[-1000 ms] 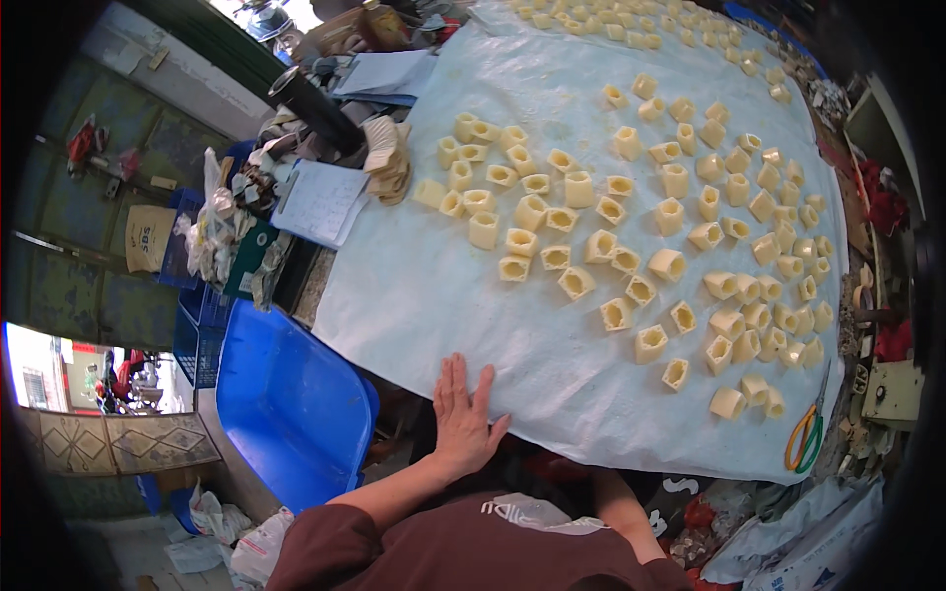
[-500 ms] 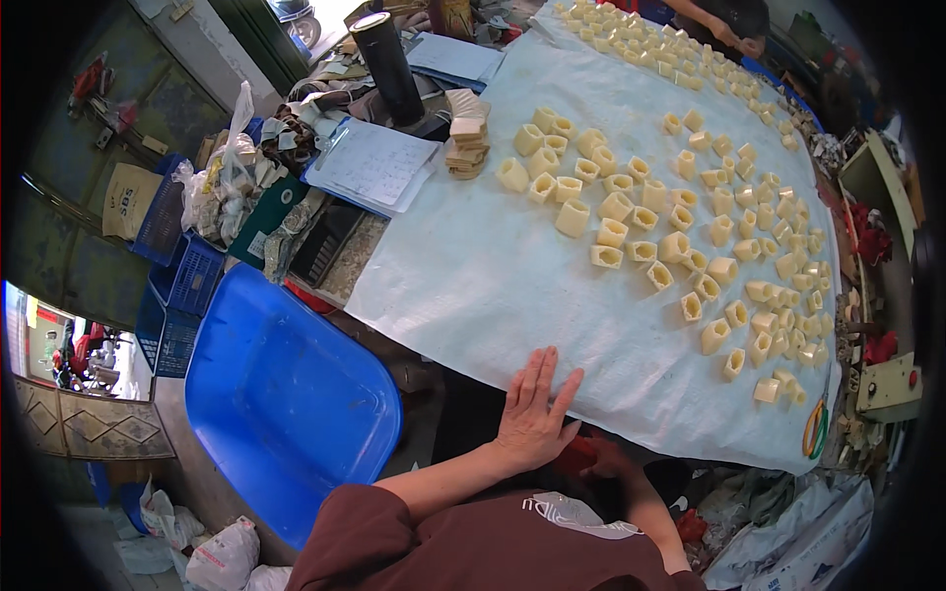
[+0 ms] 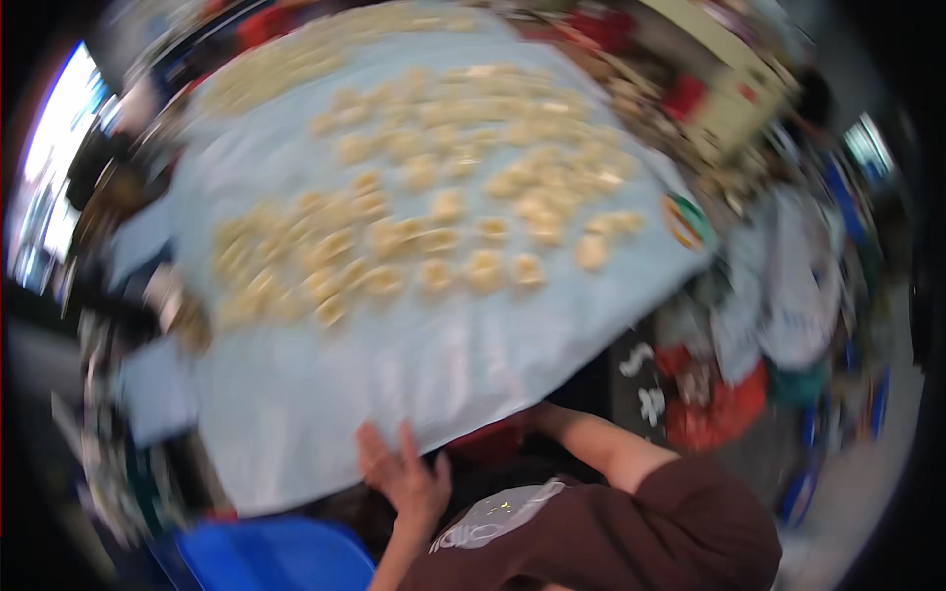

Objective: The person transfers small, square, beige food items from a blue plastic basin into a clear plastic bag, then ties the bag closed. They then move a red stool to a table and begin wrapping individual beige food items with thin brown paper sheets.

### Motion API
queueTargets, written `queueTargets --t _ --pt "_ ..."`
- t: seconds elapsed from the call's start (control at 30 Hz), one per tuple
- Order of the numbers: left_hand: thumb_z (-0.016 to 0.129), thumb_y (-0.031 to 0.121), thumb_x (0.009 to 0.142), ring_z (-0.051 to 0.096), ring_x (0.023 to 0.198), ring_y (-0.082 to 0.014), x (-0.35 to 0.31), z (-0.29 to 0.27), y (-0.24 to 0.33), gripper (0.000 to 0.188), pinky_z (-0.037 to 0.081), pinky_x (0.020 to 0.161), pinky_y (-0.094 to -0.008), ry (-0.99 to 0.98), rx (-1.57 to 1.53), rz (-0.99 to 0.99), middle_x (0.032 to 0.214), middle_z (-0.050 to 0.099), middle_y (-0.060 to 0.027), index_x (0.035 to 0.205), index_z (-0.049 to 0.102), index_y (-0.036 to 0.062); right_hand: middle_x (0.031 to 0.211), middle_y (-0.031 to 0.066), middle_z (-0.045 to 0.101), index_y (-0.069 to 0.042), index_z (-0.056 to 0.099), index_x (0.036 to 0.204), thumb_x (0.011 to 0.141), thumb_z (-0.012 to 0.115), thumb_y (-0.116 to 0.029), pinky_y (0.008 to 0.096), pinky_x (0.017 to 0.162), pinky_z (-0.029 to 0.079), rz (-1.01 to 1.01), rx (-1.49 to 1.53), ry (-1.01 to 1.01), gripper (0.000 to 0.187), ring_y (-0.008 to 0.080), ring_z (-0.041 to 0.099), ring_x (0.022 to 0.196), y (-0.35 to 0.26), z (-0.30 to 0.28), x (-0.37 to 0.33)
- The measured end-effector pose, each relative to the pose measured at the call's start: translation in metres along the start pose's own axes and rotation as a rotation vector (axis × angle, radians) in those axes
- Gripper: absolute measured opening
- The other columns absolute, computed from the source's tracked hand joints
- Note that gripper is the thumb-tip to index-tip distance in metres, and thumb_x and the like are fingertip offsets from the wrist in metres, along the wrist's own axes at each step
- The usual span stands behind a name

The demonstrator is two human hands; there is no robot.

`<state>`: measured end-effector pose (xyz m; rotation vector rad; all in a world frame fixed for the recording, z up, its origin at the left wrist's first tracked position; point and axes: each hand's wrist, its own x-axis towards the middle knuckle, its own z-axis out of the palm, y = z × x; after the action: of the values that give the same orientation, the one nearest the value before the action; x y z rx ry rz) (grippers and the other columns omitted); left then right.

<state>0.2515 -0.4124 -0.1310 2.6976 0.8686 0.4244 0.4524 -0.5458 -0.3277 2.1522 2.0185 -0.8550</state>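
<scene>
My left hand (image 3: 406, 478) is at the near edge of the sheet-covered table (image 3: 394, 384), fingers apart and fingertips on the white sheet, holding nothing. My right forearm (image 3: 611, 448) reaches in under the same edge. The right hand is hidden there, next to something red (image 3: 490, 440) below the tabletop, so its fingers and any hold cannot be made out. Many pale yellow, hollow, short tube-like pieces (image 3: 434, 276) lie scattered over the sheet beyond my left hand. Motion blurs the whole picture.
A blue plastic tub (image 3: 271, 557) stands at the lower left. Green and orange rings (image 3: 687, 222) lie at the sheet's right corner. A red bag (image 3: 724, 409) and pale sacks (image 3: 788, 286) are on the right. Papers (image 3: 158, 389) lie along the left side. A beige machine box (image 3: 739, 103) stands at the far right.
My view has swung to the right, so the table and tub appear shifted left and turned. My left hand still rests at the sheet's edge; my right hand has gone further under it.
</scene>
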Motion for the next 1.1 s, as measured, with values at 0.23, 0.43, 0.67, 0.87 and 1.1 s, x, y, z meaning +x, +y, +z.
queueTargets --t 0.23,0.43,0.67,0.87,1.1 --pt "0.067 0.009 0.06 0.019 0.128 -0.0484 0.0 -0.001 0.012 0.077 0.016 0.101 -0.057 -0.002 0.119 0.086 0.141 0.019 -0.0301 0.131 0.036 0.0055 0.13 0.0126 0.047 -0.014 0.05 0.126 0.065 0.067 -0.056 0.0429 0.099 0.035 0.242 0.171 -0.421 0.076 0.0284 0.043 0.122 -0.007 -0.015 0.003" --pt "0.064 0.005 0.06 0.022 0.13 -0.0444 -0.002 -0.01 0.008 0.077 0.018 0.102 -0.0535 0.027 0.175 0.085 0.142 0.022 -0.0261 0.132 0.036 0.0066 0.128 0.0118 0.05 -0.014 0.053 0.123 0.066 0.066 -0.056 0.0425 0.098 0.037 0.241 0.215 -0.505 0.072 0.028 0.047 0.119 -0.013 -0.018 0.006" --pt "0.064 0.003 0.064 0.02 0.131 -0.0425 -0.007 -0.012 0.011 0.08 0.018 0.105 -0.0512 0.05 0.15 0.135 0.142 0.021 -0.0251 0.136 0.029 0.0055 0.116 0.0105 0.059 -0.014 0.062 0.113 0.071 0.063 -0.053 0.0409 0.091 0.044 0.272 0.239 -0.429 0.058 0.0257 0.056 0.108 -0.017 -0.036 -0.027" --pt "0.064 0.003 0.065 0.025 0.129 -0.0412 -0.002 -0.017 0.011 0.068 0.02 0.104 -0.048 0.071 0.006 0.087 0.138 0.028 -0.0233 0.129 0.04 0.0047 0.118 0.0113 0.057 -0.014 0.056 0.119 0.08 0.054 -0.045 0.0426 0.092 0.043 0.223 0.296 -0.314 0.049 0.0285 0.054 0.11 -0.011 -0.025 -0.034" --pt "0.056 0.006 0.076 0.043 0.118 -0.0354 0.035 -0.115 0.02 0.041 0.03 0.101 -0.044 0.078 -0.994 0.19 0.124 0.045 -0.024 0.115 0.052 -0.0028 0.121 0.0154 0.054 -0.013 0.05 0.124 0.083 0.05 -0.042 0.0444 0.093 0.041 0.175 0.283 -0.253 0.05 0.0329 0.049 0.114 -0.013 -0.06 -0.061"
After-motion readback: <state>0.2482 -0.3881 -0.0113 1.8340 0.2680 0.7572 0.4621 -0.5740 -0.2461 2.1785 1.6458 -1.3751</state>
